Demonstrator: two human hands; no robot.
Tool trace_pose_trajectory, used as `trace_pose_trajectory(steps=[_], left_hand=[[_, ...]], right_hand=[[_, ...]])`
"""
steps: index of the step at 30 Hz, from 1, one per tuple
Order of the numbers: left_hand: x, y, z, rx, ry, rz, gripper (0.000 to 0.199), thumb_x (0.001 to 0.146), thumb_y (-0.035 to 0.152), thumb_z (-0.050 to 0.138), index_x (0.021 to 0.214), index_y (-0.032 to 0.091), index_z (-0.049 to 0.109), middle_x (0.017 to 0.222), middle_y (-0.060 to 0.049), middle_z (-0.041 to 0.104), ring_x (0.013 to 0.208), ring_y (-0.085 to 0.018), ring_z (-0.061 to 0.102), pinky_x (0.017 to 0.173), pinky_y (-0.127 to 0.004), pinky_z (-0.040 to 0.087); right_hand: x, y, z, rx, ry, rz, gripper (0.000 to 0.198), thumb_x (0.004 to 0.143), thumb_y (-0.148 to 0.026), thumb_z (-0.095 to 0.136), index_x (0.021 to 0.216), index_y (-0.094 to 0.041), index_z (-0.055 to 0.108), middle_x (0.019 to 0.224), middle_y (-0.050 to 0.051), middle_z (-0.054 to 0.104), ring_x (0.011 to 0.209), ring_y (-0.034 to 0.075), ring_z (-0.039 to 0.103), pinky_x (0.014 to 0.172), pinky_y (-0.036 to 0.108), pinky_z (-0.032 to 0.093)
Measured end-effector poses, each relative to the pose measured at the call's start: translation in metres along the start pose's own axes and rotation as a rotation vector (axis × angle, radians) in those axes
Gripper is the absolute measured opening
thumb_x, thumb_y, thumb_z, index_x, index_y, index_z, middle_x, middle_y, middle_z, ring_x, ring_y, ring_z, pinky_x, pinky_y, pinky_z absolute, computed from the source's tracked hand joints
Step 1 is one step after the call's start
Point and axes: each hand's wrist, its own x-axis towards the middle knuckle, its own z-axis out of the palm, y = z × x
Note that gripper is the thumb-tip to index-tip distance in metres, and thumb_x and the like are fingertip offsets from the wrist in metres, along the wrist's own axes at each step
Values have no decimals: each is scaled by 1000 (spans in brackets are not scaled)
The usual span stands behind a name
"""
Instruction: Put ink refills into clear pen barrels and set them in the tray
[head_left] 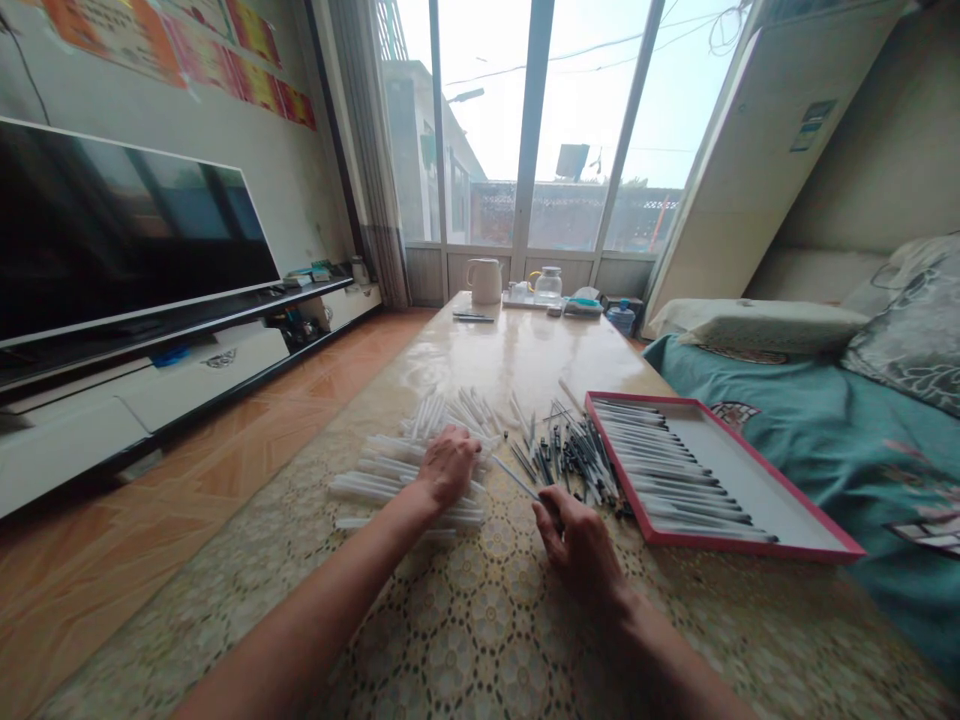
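Observation:
My left hand [450, 466] reaches over a spread of whitish see-through pen barrels [367, 484], its fingers curled together and pointing down. What lies between those fingertips, if anything, is hidden. My right hand [577, 535] is closed around a thin, pale pen refill [516, 478], which points up and to the left toward the barrels. Just beyond the right hand lies a loose heap of black pen caps and dark-tipped refills [574, 450]. To its right, a shallow red-rimmed box [780, 470] holds a row of assembled pens [675, 465] with black ends.
A patterned, glossy cover lies over the long table [495, 640]. At the far end stand a beige jug [485, 282], a glass pitcher [548, 286] and a tissue pack [583, 303]. A teal-covered sofa [750, 390] borders the right side; a television [127, 230] is left.

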Motion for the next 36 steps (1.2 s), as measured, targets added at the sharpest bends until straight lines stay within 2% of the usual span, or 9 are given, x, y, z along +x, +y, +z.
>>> trace_pose_trajectory(steps=[3,6,9,12,13,16,18,24,36], left_hand=[[4,0,1,-68,12,-8,16,71,7,54,63,20,59,73,-5,60,88,-22,54,83,-36,43],[1,3,1,-165,67,-38,15,71,6,54,66,19,58,74,-5,60,88,-22,54,84,-37,42],[-10,8,-3,-288,163,-127,10,79,14,50,83,17,59,79,-6,61,81,-20,57,77,-36,46],[-33,16,-9,-440,219,-237,24,87,23,40,105,14,52,76,-5,61,67,-16,60,62,-30,50],[-43,19,-12,-525,224,-277,27,88,26,41,110,14,50,76,-4,61,65,-14,61,59,-28,50],[-71,29,-17,-1173,234,-590,29,78,26,59,105,16,56,71,0,61,65,-11,62,64,-24,50],[-86,33,-17,-1332,253,-697,28,70,25,70,93,15,59,74,-2,64,68,-11,63,66,-22,50],[-96,31,-6,-1305,256,-670,31,67,44,69,75,17,54,60,3,60,47,-8,55,42,-17,38],[-92,31,-7,-1132,132,-610,34,72,49,62,67,17,51,54,4,56,37,-6,47,35,-16,33]], right_hand=[[0,-1,-1,-4,10,11,17,91,-27,39,85,-19,53,69,1,60,59,14,57,57,23,39],[0,-2,-2,-14,23,31,17,91,-28,39,84,-19,52,66,0,58,55,14,55,54,23,38],[-1,-4,-2,30,33,40,16,91,-27,38,93,-18,51,67,1,59,54,14,55,52,22,38],[-3,-9,-2,69,32,-5,18,90,-23,37,101,-17,50,68,1,59,55,13,56,54,21,39],[-4,-11,-3,64,26,-31,18,89,-21,37,100,-17,51,67,0,58,55,13,56,54,21,39],[-6,-22,-8,19,-9,-105,15,85,-17,38,90,-18,52,61,-2,53,52,12,50,52,21,35],[-8,-30,-12,-4,-48,-150,13,84,-17,39,84,-18,52,59,-3,50,49,11,46,51,21,31],[-8,-36,-17,-93,-100,-202,17,87,-21,42,78,-18,55,62,-2,52,49,9,43,53,22,28],[-5,-29,-22,-169,-108,-203,18,85,-24,45,73,-18,56,59,-2,50,48,9,42,52,22,26]])
